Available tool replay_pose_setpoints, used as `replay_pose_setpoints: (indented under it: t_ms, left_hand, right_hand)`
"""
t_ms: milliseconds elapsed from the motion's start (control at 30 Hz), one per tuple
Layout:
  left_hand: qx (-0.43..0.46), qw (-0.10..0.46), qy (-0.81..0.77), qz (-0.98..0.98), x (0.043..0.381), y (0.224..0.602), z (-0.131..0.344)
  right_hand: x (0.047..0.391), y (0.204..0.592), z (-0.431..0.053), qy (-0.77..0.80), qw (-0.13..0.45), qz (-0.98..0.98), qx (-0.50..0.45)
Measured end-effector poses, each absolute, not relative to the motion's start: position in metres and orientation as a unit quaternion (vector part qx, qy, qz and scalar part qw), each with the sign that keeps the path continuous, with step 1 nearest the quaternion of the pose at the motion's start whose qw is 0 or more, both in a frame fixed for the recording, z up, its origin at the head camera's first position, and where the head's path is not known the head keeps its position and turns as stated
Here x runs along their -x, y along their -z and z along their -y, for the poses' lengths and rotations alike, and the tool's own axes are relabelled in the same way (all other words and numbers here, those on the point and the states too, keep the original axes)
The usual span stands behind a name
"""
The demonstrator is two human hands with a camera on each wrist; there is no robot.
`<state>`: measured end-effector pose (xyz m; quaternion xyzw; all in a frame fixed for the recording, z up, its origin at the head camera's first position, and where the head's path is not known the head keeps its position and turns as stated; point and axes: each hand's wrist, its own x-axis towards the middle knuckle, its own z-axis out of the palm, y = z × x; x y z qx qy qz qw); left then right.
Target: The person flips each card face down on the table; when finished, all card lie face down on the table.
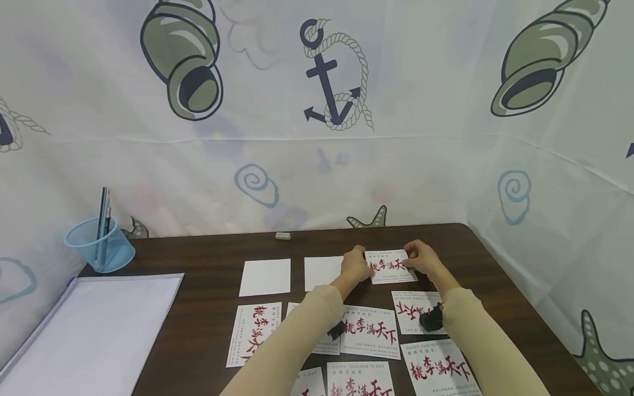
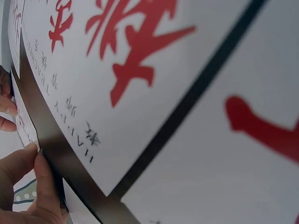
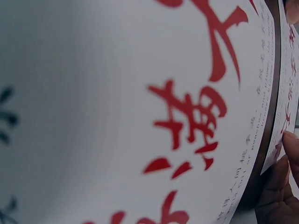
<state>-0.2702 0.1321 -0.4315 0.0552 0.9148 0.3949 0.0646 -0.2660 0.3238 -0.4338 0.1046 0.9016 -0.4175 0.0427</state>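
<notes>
A white card with red Chinese lettering (image 1: 387,276) lies at the back right of the dark table, between both hands. My left hand (image 1: 354,267) pinches its left edge; in the left wrist view the thumb and forefinger of that hand (image 2: 32,186) meet at the card's corner. At the opposite edge, my right hand (image 1: 426,258) pinches the card, its thumb and finger (image 3: 280,191) showing in the right wrist view. Left of it lie two blank white cards (image 1: 264,277), one partly covered by the left hand. Several more lettered cards (image 1: 370,332) are spread nearer, some hidden under the forearms.
At the table's left stands a light blue cup (image 1: 116,256) with several pencils. A large white sheet or board (image 1: 99,324) covers the front left. A small eraser-like block (image 1: 283,236) sits at the back edge, before a printed curtain (image 1: 421,165).
</notes>
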Motion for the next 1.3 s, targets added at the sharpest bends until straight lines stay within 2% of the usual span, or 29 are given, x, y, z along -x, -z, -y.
replay_pose_setpoints:
  t_ms: [633, 800, 1000, 1167, 1300]
  left_hand:
    - [-0.065, 0.063, -0.398, -0.913, 0.264, 0.432, -0.128]
    - [-0.067, 0.056, -0.407, -0.909, 0.265, 0.429, -0.127]
    - [-0.072, 0.046, -0.471, -0.878, 0.269, 0.427, -0.12]
    - [-0.072, 0.1, -0.613, -0.78, 0.271, 0.425, -0.113]
    - [-0.045, 0.142, -0.68, -0.718, 0.274, 0.422, -0.109]
  right_hand:
    - [0.258, 0.441, -0.327, 0.456, -0.019, -0.887, -0.067]
    - [0.257, 0.44, -0.331, 0.474, -0.022, -0.877, -0.072]
    - [0.254, 0.437, -0.334, 0.519, 0.002, -0.849, -0.097]
    - [0.253, 0.439, -0.335, 0.559, 0.025, -0.823, -0.095]
    - [0.251, 0.437, -0.333, 0.579, 0.019, -0.811, -0.087]
